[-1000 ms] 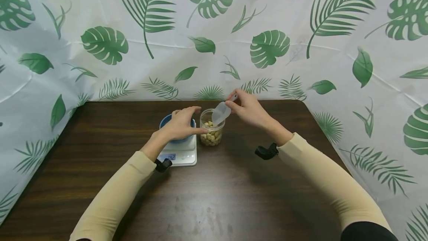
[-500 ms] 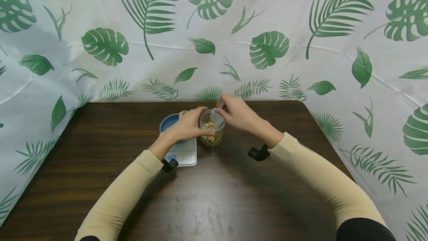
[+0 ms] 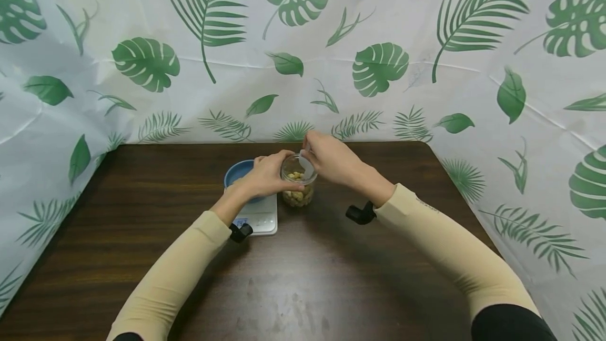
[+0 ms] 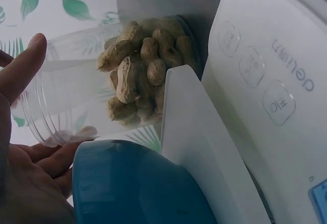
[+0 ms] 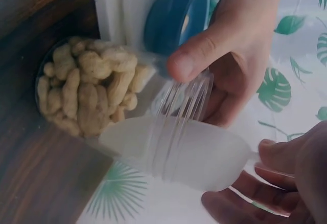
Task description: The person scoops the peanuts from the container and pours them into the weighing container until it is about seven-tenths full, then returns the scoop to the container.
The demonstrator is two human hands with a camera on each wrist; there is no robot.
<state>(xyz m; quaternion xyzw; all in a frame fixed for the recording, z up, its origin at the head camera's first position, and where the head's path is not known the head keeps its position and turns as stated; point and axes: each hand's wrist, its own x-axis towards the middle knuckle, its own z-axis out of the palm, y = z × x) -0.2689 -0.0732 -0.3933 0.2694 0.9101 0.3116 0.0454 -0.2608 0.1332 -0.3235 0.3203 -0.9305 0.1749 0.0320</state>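
The tall, clear, cylindrical jar (image 4: 76, 93), my landmark, stands upright on the dark wood-grain counter (image 3: 303, 278), its lower part filled with tan, unshelled peanuts (image 5: 87, 88). At the jar's neck I see the left hand (image 3: 267, 174), thumb on the near side and fingers round the far side, gripping the ribbed rim. At the jar's right, the right hand (image 3: 336, 159) pinches the short handle of the translucent white plastic scoop (image 5: 204, 152), whose blade slants down through the jar's mouth, its tip reaching the peanuts. To the jar's left, just beside it, lies the flat white kitchen scale (image 4: 245, 70); I cannot tell whether the two touch. On the scale sits the round blue bowl (image 4: 133, 183). The display's digits are too blurred for me to read surely.

Handling: I judge the scoop light and thin-walled, stiff enough to push among shells yet apt to flex or twist if held loosely; the handle, close to the blade, is the place to take it. The jar looks light and smooth, its walls likely slippery, so I favour the ribbed neck. I cannot tell glass from plastic. The peanuts should prove light, rough and brittle-shelled, best cradled rather than squeezed.
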